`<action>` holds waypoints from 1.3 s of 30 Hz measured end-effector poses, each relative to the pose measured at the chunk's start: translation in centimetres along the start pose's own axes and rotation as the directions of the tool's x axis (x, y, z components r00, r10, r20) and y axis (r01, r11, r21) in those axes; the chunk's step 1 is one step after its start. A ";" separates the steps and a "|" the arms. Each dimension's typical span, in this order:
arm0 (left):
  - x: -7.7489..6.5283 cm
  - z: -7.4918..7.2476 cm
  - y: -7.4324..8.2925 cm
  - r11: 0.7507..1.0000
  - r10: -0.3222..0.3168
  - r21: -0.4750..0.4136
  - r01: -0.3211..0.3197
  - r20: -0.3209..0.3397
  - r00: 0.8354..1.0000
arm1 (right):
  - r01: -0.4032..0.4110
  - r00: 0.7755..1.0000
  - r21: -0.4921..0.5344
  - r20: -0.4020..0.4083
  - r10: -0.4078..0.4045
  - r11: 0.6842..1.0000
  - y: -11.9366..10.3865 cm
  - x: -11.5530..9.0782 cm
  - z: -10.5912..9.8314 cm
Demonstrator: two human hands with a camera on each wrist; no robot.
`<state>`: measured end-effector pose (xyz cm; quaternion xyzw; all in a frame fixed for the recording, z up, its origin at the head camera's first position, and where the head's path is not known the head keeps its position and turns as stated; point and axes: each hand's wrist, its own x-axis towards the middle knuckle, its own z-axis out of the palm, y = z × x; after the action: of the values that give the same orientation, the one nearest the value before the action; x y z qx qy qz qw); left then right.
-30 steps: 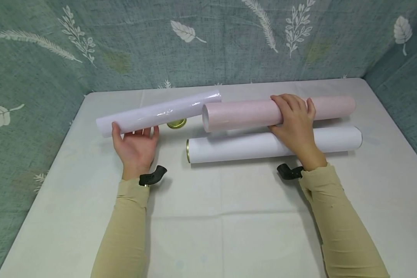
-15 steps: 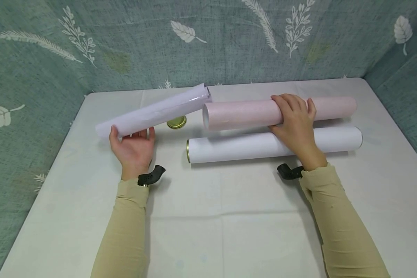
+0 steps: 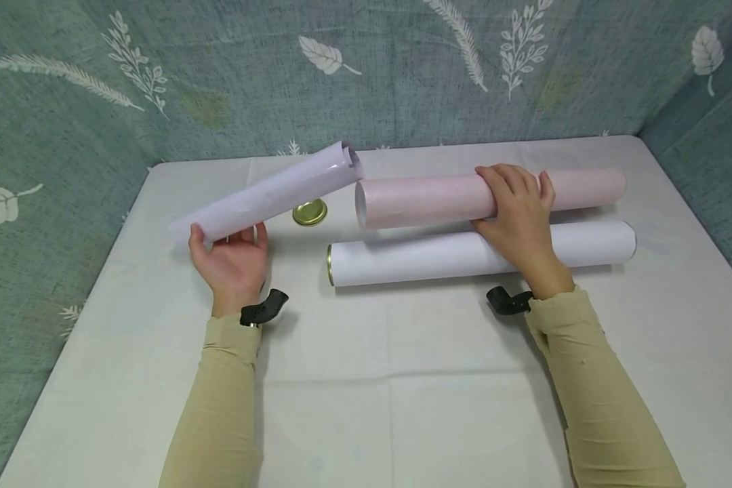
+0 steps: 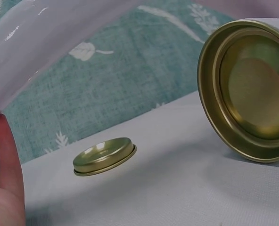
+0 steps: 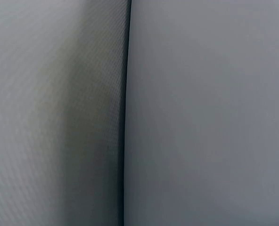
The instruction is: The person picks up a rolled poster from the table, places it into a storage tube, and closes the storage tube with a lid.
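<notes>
In the head view, a glossy whitish roll (image 3: 268,198) is pinched near its left end between the thumb and fingers of the left hand (image 3: 233,263), its right end raised. A pale pink tube (image 3: 427,202) is clasped around its middle by the right hand (image 3: 520,213), its open mouth just beside the roll's raised end; whether they touch cannot be told. Since the roll is supported near one end only, it could be tipped, and its loose, overlapping edge could be snagged on the tube's rim and creased. A white tube (image 3: 402,261), laid on the counter (image 3: 341,420) in front, could be set rolling if bumped by the right hand.

In the left wrist view, a gold lid (image 4: 104,156) is seen flat below the roll; it could be knocked aside if the roll were lowered.

In the right wrist view, neither hand is shown, so its grip cannot be judged there.
</notes>
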<state>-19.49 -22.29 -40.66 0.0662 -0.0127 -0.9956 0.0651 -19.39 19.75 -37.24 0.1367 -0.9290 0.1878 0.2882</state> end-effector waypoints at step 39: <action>0.1 -0.2 0.1 0.998 0.042 0.043 -0.045 0.064 0.997 | -0.032 0.999 -0.020 -0.014 0.032 0.999 -0.2 -0.2 0.0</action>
<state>-19.52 -22.40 -40.89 0.0360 -0.0381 -0.9950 0.0846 -19.18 19.61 -37.25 0.1177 -0.9309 0.1839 0.2928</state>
